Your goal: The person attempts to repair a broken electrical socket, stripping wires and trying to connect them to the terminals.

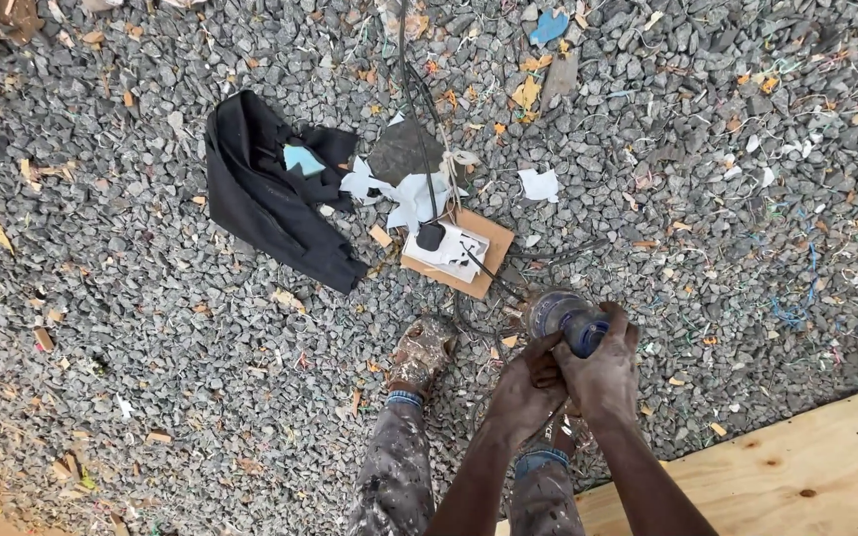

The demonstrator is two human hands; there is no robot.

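A dusty power tool [565, 318] with a round grey-blue head (its rear half is hidden) sits low over the gravel, head tilted up and away. A dark cord [479, 266] runs from near it across a cardboard piece.

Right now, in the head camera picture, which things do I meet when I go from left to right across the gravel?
black cloth → wooden block with white socket → left hand → right hand gripping a power tool → plywood sheet
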